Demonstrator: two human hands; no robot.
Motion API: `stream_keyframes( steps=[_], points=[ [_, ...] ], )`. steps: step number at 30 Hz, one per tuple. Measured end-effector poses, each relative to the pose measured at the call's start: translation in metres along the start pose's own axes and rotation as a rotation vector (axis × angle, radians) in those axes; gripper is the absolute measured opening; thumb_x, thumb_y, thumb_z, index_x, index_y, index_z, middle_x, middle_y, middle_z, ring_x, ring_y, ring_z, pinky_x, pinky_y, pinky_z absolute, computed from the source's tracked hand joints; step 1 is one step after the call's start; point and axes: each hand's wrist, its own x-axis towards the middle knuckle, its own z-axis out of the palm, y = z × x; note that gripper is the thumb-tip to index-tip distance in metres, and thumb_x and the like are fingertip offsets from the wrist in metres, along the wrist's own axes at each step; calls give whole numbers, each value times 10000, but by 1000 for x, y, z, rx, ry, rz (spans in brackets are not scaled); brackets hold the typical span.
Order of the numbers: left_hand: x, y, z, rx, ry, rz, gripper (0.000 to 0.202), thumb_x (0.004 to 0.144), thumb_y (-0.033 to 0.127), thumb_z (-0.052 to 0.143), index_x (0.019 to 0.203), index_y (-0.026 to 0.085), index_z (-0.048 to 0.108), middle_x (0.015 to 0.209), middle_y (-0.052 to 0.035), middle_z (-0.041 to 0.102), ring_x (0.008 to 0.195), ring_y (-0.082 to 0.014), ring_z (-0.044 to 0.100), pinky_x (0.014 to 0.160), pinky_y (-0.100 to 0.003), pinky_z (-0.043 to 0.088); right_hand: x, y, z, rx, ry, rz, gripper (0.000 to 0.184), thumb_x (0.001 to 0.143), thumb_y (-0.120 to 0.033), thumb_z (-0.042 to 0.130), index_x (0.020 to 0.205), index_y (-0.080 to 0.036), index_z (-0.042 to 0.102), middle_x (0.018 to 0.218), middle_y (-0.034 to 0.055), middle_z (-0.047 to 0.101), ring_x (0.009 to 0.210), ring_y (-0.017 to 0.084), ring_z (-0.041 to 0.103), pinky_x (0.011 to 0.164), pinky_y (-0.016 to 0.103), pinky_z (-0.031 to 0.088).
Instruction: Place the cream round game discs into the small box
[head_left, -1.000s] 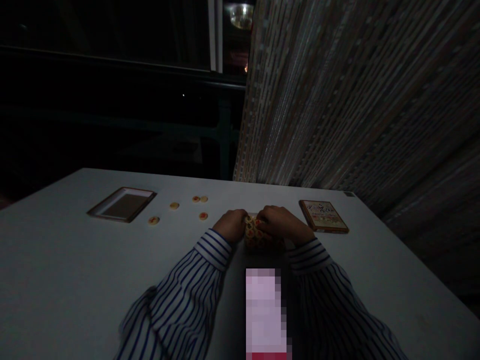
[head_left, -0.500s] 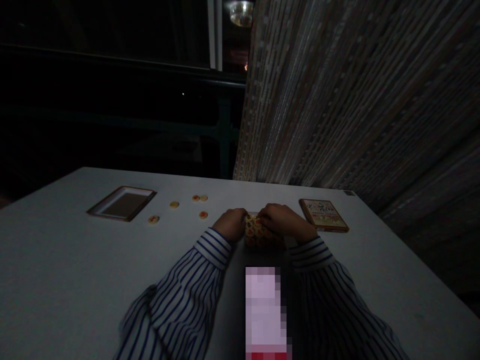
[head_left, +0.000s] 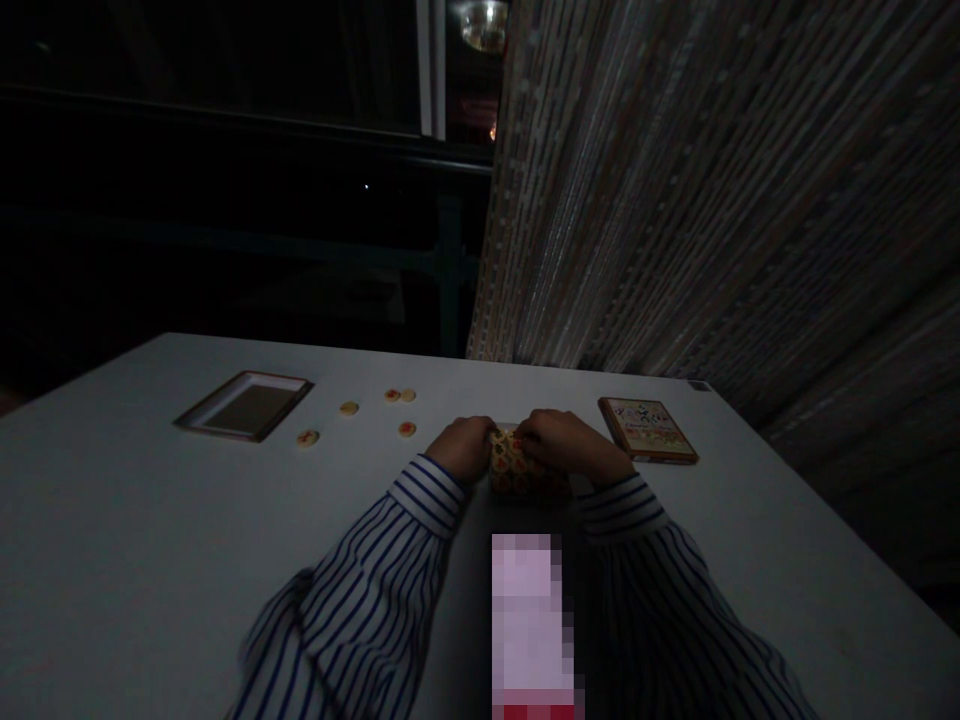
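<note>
Straight ahead of me, close-packed round xiangqi pieces (head_left: pixel 510 470) with red and dark characters sit in rows in what looks like a small box; its walls are mostly hidden by darkness and my hands. My left hand (head_left: pixel 461 447) is closed at the left side of this box, fingertips at its far left corner. Over the right part of the rows is my right hand (head_left: pixel 568 443), its fingers curled down and pinched on a piece that is largely covered. Several loose pieces lie left of the hands, among them a red-marked one (head_left: pixel 406 430) and a plain one (head_left: pixel 349 409).
An open shallow tray (head_left: pixel 285 415) lies on the white table (head_left: pixel 187 540) at far left. A printed flat box lid (head_left: pixel 651 430) rests to the right. Behind the table's right side hangs a string curtain (head_left: pixel 600 180). The surroundings are dark.
Almost nothing differs. Both hands stay at the packed pieces, with only a slight shift of the right fingers; the loose pieces have not moved.
</note>
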Motion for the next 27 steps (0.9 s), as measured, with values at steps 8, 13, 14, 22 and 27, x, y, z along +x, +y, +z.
stream_keyframes(
  steps=[8, 13, 14, 22, 27],
  points=[
    [0, -1, 0, -1, 1, 6, 303, 764, 192, 431, 988, 169, 634, 981, -107, 673, 947, -217, 608, 798, -300, 452, -1, -2, -3, 2, -25, 10, 286, 806, -267, 435, 996, -206, 641, 999, 80, 640, 909, 198, 570, 722, 266, 384],
    [-1, 0, -1, 8, 0, 4, 304, 776, 191, 425, 997, 170, 633, 980, -107, 673, 955, -214, 606, 806, -300, 449, -1, -3, -3, -2, -24, 15, 270, 797, -254, 444, 972, -208, 645, 996, 81, 641, 897, 200, 574, 708, 268, 381],
    [-1, 0, -1, 2, -3, 4, 302, 776, 193, 429, 997, 170, 633, 981, -107, 673, 957, -211, 605, 810, -297, 447, 0, -3, -3, -2, -19, 10, 270, 794, -253, 446, 970, -208, 645, 992, 81, 642, 892, 200, 575, 703, 268, 380],
    [0, -1, -1, 0, -23, -1, 290, 777, 219, 448, 994, 169, 634, 968, -107, 675, 937, -211, 611, 795, -291, 451, -1, -4, -4, 14, -28, 8, 272, 787, -246, 444, 952, -203, 656, 965, 79, 650, 869, 200, 578, 684, 269, 379],
    [0, 0, -1, 16, -24, -4, 291, 776, 207, 454, 1006, 174, 629, 992, -99, 670, 960, -204, 603, 816, -280, 443, -2, -5, -6, -2, -34, 14, 275, 795, -251, 434, 953, -195, 652, 976, 83, 646, 869, 193, 576, 680, 257, 377]
  ],
)
